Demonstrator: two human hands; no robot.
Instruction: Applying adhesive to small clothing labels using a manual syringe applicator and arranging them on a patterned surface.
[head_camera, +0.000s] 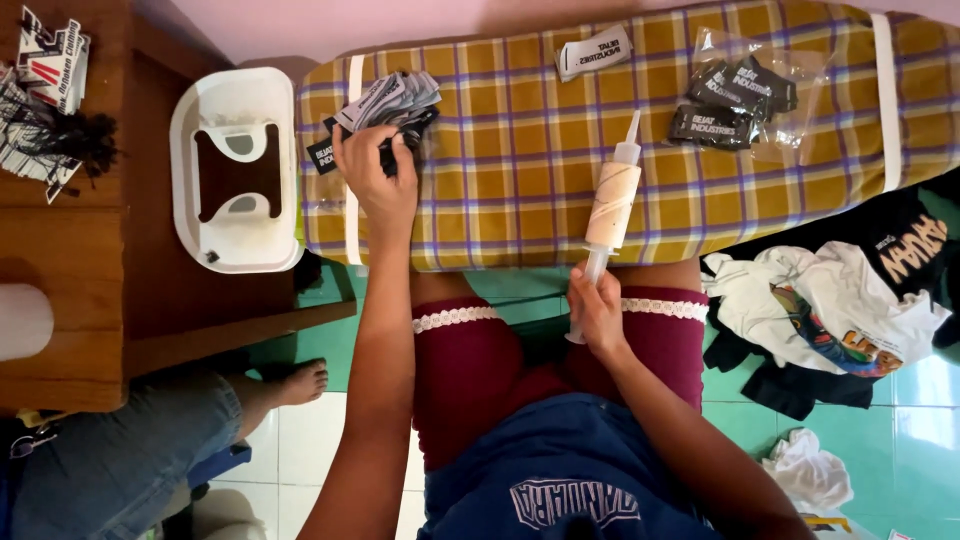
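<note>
Two hands are working over the plaid padded board (520, 150): the left hand (375, 180) is closing on a bundle of woven labels (390, 100) at its far left end, and the right hand (597, 315) is clamping a big plastic syringe (612, 205) at the near edge. Steadying the syringe upright seems wise. Smooth tube, soft checked cloth, glossy label bag (745, 95).
</note>
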